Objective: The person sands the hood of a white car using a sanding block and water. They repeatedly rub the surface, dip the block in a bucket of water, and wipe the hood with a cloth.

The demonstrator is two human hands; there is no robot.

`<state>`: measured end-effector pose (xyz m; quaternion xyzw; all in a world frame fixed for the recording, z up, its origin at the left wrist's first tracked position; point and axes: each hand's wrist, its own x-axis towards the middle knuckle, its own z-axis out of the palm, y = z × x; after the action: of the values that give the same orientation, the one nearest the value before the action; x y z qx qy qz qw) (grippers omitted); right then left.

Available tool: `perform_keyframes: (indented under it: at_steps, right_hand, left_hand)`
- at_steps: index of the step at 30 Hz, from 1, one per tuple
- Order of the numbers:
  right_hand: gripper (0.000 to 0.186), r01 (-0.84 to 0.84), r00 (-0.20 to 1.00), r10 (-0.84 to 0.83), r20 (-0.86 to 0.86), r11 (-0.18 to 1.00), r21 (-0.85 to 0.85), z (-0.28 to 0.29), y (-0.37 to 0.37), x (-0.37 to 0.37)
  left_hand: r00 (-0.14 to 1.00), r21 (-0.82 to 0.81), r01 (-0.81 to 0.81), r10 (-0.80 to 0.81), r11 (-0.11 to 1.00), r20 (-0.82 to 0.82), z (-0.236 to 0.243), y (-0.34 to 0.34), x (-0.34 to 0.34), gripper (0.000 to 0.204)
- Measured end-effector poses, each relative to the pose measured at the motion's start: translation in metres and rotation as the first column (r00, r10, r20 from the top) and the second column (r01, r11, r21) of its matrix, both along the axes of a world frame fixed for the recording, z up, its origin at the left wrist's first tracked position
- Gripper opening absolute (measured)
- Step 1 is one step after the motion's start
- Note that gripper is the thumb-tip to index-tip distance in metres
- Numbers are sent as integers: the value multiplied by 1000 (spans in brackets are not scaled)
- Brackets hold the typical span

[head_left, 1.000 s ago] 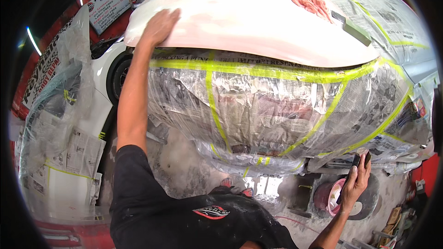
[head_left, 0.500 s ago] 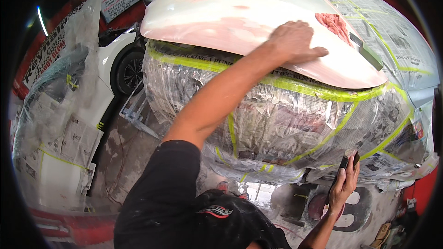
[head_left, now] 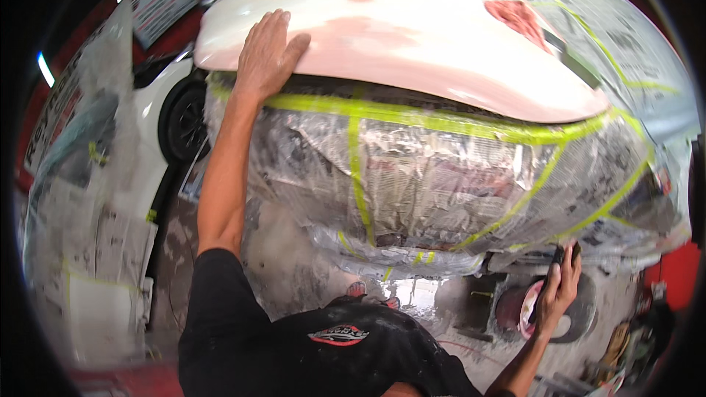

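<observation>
My left hand (head_left: 269, 55) lies flat on the left part of a car hood (head_left: 412, 59), fingers stretched out and thumb apart, holding nothing. The hood is whitish with pink patches. Low on the right, away from the hood, my right hand (head_left: 560, 287) is closed around a dark flat block (head_left: 563, 255), mostly covered by the fingers. A crumpled pink cloth (head_left: 518, 22) rests on the hood's right side. Beside the cloth lies a long green block (head_left: 581, 66).
Newspaper, plastic and yellow-green tape cover the car's front (head_left: 441, 184) below the hood. Another white car (head_left: 151, 140), partly wrapped, stands at left. A reddish bucket (head_left: 512, 309) sits on the wet grey floor (head_left: 279, 250) near my right hand. Assorted items lie at lower right.
My left hand has moved left across the hood, from its middle toward its left end. My right hand stays low at the right, still gripping the dark block. The view has shifted slightly.
</observation>
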<state>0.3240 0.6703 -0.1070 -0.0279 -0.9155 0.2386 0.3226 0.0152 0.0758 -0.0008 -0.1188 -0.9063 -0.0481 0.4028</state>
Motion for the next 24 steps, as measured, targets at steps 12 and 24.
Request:
perform_keyframes:
  at_steps: [12,24]
  right_hand:
    - [45,-163,983,155,-103,984,-76,24,-83,-42]
    - [41,179,981,-192,-37,960,-215,-46,8,38]
  left_hand:
    - [906,-205,405,-422,891,-45,22,327,9,104]
    - [816,-160,456,-483,876,-318,19,426,4,54]
